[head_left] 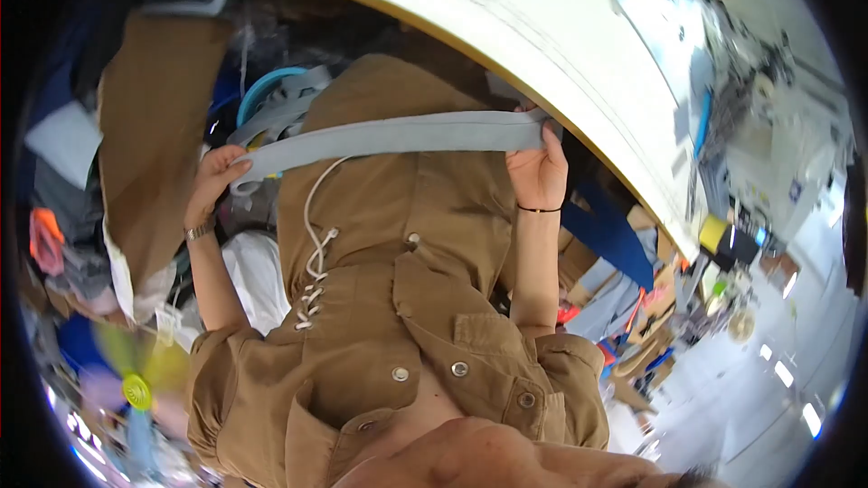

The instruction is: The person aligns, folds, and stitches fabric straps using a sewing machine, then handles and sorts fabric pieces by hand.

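A long light-grey fabric strip (389, 137) is stretched between my two hands, across the lap of the brown garment I wear. My left hand (217, 173) pinches the strip's end on the left side of the view. My right hand (540, 170) holds the other end between thumb and fingers, close under the edge of the white table (506, 27). Part of the fingers of my right hand is hidden behind the strip and the table edge. More grey fabric lies by a blue round rim (262, 90) behind the strip's left part.
A spinning fan with a yellow hub (136, 391) stands at the lower left. Brown cloth (158, 145) hangs at the left. Piled fabrics and cardboard lie at the right below the table. A sewing machine (768, 90) is at the upper right.
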Tool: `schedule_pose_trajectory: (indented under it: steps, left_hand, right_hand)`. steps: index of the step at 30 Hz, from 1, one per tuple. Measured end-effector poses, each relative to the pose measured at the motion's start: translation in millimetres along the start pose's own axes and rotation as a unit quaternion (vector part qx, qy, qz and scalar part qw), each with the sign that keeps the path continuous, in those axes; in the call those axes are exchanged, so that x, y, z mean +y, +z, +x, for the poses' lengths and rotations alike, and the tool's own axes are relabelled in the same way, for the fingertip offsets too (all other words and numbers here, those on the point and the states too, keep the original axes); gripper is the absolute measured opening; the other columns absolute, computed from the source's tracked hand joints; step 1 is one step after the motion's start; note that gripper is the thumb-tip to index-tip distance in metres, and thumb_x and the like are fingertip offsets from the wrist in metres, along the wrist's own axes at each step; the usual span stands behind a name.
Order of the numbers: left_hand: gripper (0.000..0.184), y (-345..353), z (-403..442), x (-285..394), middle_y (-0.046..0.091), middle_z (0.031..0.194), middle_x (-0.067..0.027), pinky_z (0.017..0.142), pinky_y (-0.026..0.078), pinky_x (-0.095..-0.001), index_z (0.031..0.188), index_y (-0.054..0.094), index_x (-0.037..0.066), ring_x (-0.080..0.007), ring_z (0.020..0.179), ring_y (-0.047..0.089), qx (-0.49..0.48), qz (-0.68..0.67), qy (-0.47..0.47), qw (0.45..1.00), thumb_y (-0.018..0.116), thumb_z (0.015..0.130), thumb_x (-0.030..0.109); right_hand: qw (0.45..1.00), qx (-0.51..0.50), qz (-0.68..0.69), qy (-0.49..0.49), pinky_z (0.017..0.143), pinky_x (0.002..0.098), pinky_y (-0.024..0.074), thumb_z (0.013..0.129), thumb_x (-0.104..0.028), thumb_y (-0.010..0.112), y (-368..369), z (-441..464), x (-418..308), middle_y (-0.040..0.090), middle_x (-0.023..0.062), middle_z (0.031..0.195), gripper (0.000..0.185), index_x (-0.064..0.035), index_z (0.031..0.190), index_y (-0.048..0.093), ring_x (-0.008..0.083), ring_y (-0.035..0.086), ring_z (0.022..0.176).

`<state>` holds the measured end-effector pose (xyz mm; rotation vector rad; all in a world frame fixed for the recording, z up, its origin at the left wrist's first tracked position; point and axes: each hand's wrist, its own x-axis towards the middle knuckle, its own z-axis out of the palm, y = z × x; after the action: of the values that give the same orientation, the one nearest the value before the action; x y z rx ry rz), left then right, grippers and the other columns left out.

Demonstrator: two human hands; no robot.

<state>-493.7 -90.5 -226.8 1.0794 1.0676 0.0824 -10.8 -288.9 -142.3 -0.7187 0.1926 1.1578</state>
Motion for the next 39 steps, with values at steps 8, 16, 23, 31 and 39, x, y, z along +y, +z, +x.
schedule_pose_trajectory:
  steps: [8,16,23,31,39]
  left_hand:
    - [0.016,37,68,48,0.067,0.084,0.0024,0.063,0.044,-0.0225,0.100,0.068,-0.001,-0.0042,0.071,0.055,-0.005,0.188,0.042,0.981,0.068,0.094,0.014]
    - [0.040,114,80,131,0.059,0.133,-0.0194,0.101,0.045,-0.0405,0.126,0.061,0.002,-0.0322,0.123,0.056,0.058,0.513,0.283,0.808,0.068,0.089,0.014]
    - [0.050,219,55,196,0.061,0.130,-0.0170,0.105,0.042,-0.0428,0.132,0.059,0.005,-0.0363,0.125,0.052,-0.132,0.434,0.402,0.795,0.070,0.084,0.015]
    - [0.046,138,15,219,0.069,0.108,-0.0177,0.090,0.052,-0.0412,0.118,0.065,0.003,-0.0382,0.103,0.064,0.002,0.483,0.372,0.793,0.056,0.074,-0.007]
    - [0.060,27,-94,367,0.068,0.117,-0.0138,0.092,0.052,-0.0363,0.124,0.064,0.010,-0.0331,0.107,0.066,0.356,0.575,0.398,0.620,0.051,0.071,-0.014]
  right_hand:
    - [0.791,0.296,-0.515,-0.149,0.072,0.0373,0.0526,0.099,-0.024,0.062,-62,-81,-19,0.071,0.0129,0.090,0.029,0.0039,0.098,0.067,0.0219,0.068,0.083]
    - [0.779,0.266,-0.500,-0.271,0.066,0.0303,0.0542,0.094,-0.012,0.068,-43,-134,-21,0.074,0.0102,0.099,0.019,0.0046,0.101,0.072,0.0163,0.070,0.084]
    - [0.874,0.011,-0.372,-0.314,0.081,0.0433,0.0541,0.091,-0.016,0.070,44,-145,-62,0.069,0.0225,0.101,0.033,0.0094,0.111,0.063,0.0340,0.068,0.089]
    - [0.852,0.093,-0.281,-0.432,0.083,0.0322,0.0558,0.101,-0.014,0.057,65,-110,-146,0.066,0.0174,0.120,0.030,0.0072,0.122,0.059,0.0201,0.066,0.103]
    - [0.868,0.059,-0.332,-0.365,0.063,0.0259,0.0563,0.091,-0.011,0.070,88,-41,-142,0.067,0.0102,0.107,0.032,0.0029,0.118,0.062,0.0156,0.066,0.085]
